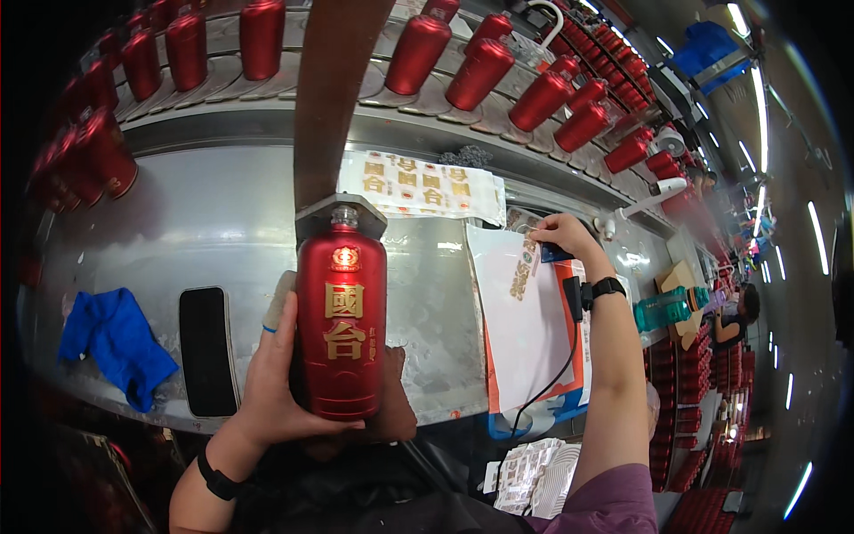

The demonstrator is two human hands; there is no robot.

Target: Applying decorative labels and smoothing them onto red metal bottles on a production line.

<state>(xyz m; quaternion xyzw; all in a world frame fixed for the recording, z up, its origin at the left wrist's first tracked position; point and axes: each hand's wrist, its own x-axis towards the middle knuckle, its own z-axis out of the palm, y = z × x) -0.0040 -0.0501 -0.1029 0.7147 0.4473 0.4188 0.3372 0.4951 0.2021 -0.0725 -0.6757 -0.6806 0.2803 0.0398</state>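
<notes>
A red bottle (342,392) with raised gold lettering and a clear glass neck stands upright in front of me on the metal bench. My left hand (277,392) is wrapped round its lower left side, thumb under the front. To the right, my right hand (569,236) pinches at the top of a sticker sheet (523,271) with small gold characters, which lies over white paper (525,347). Exactly what sits between those fingertips is partly hidden. Behind the bottle neck is a dark angular holder (307,218) on a brown post.
More gold-lettered sheets (427,187) lie behind the bottle. At left are a blue cloth (120,343) and a black phone (206,351). Red bottles (418,53) line a conveyor along the back. A green bottle (663,309) stands at right, and a black cable (556,374) crosses the papers.
</notes>
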